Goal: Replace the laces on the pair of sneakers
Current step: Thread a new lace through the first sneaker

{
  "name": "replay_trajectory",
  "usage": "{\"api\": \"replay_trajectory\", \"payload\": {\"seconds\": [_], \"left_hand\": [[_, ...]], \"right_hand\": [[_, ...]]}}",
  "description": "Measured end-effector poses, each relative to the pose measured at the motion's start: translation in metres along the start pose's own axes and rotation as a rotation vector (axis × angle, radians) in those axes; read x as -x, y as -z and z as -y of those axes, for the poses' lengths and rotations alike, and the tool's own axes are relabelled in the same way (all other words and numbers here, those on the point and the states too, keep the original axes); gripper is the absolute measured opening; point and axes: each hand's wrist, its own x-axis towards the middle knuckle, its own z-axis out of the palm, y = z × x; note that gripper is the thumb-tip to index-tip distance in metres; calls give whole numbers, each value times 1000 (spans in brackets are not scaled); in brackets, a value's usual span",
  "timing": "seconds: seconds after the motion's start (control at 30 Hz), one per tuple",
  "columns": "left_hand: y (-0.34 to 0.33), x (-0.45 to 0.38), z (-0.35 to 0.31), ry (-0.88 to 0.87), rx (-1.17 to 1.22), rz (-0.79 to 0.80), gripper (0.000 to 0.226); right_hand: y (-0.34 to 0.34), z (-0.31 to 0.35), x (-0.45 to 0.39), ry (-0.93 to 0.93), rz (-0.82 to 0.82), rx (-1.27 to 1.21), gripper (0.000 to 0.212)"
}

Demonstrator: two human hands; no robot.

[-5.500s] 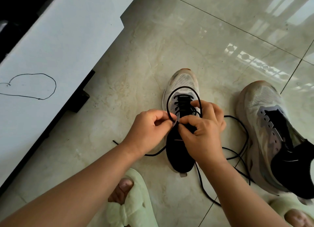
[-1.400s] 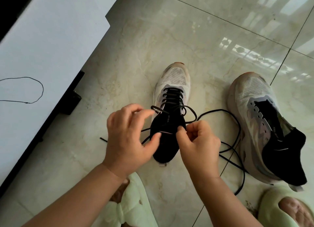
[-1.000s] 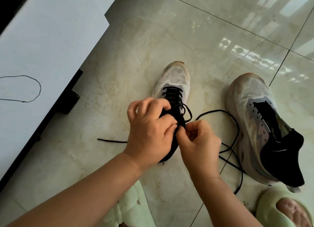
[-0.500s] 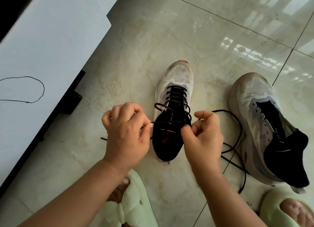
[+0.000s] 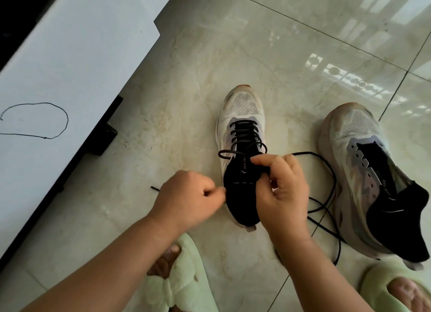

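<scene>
now | sneakers: 2 (image 5: pixel 242 148) | right hand (image 5: pixel 283 192) grip pinches lace (image 5: pixel 242 134) | left hand (image 5: pixel 186 199) grip curled, contents unclear

One shoe (image 5: pixel 241 134) sits on the floor (image 5: pixel 291 43) between the hands. The other shoe (image 5: pixel 373 176) lies to its right. A lace (image 5: pixel 326 171) loops between them, maybe touching both.

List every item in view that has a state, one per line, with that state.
Middle sneaker: laced with a black lace, not yet tied.
Right sneaker: unlaced, eyelets empty.
Right hand: pinches the lace at the tongue.
Left hand: fingers curled; grip on the lace not visible.
Thin black cord: lies looped on the white surface.
</scene>
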Motion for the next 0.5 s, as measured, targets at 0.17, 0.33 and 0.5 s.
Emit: {"api": "replay_trajectory", "payload": {"seconds": [0.17, 0.33, 0.5], "left_hand": [[-11, 5, -20, -137, -194, -141, 27], [-19, -1, -28, -249, -303, -285, 21], [-19, -4, -33, -209, -296, -333, 32]], "right_hand": [[3, -2, 2, 8, 75, 56, 23], [6, -2, 3, -26, 90, 11, 16], [7, -1, 2, -5, 66, -2, 17]]}}
